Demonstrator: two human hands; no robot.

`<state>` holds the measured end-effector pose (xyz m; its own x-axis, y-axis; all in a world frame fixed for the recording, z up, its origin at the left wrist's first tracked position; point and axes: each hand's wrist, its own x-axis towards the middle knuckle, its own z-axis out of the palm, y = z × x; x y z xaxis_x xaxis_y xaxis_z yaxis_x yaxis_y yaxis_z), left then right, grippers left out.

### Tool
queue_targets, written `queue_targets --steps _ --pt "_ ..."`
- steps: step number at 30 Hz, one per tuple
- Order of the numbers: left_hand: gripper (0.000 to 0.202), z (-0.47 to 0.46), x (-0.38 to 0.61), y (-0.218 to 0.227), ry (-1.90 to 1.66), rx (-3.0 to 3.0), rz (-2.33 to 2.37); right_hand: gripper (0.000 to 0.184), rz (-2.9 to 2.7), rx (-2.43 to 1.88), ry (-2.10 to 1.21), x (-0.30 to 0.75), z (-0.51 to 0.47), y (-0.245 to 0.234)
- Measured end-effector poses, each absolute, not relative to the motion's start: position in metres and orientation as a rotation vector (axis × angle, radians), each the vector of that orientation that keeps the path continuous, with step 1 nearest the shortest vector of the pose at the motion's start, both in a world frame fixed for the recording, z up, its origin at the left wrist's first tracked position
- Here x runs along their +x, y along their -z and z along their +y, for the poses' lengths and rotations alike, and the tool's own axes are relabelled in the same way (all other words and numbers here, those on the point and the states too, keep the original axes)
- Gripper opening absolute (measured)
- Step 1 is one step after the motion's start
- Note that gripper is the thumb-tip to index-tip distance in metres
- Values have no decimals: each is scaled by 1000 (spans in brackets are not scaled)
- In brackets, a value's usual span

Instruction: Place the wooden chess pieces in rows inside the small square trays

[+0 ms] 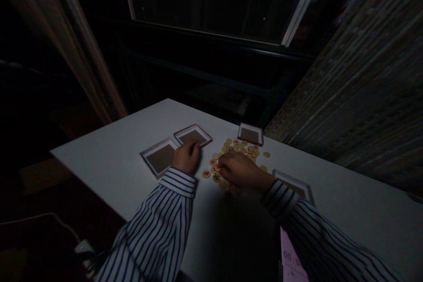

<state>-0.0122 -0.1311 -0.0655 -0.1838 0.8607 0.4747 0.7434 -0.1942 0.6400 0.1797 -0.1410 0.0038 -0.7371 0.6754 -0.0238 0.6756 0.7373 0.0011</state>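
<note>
Round wooden Chinese chess pieces (pixel 216 178), marked in red or black characters, lie loosely heaped in the middle of the white table. Over this heap my right hand (pixel 243 169) reaches in from the right, its fingers closed and the fingertips down at a piece on the left side. Part of the pile is hidden under that hand. My left hand (pixel 187 157) is closed with curled fingers, at the right edge of a shallow box (pixel 160 158). What it holds, if anything, does not show. Just beyond it sits a second shallow box (pixel 191 135).
Another shallow box (pixel 250 134) stands behind the pieces, and one more box (pixel 299 190) is partly covered by my right sleeve. A lit screen (pixel 291 257) showing digits lies at the near edge. Curtains (pixel 343 75) hang beyond the white table (pixel 115 141); the room is dim.
</note>
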Motion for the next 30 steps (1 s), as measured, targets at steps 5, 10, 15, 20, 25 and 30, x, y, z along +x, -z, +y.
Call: queue_targets --steps 5,10,15,20,25,30 --pt "33 -131 -13 65 -1338 1895 1910 15 2859 1112 -77 173 -136 1" --pt "34 -132 -12 61 -1293 1861 1930 14 2867 1092 -77 173 -131 7" --pt "33 -132 -12 60 -1308 1816 1965 16 2891 1119 -40 170 -126 7" --pt "33 -134 -13 55 -1302 1767 2031 16 2970 1134 38 157 -118 5" --pt "34 -135 -14 53 -1329 1722 2025 16 2994 1123 29 139 -115 9" --pt "34 -135 -14 53 -1328 1712 2019 17 2970 1104 16 129 -112 15"
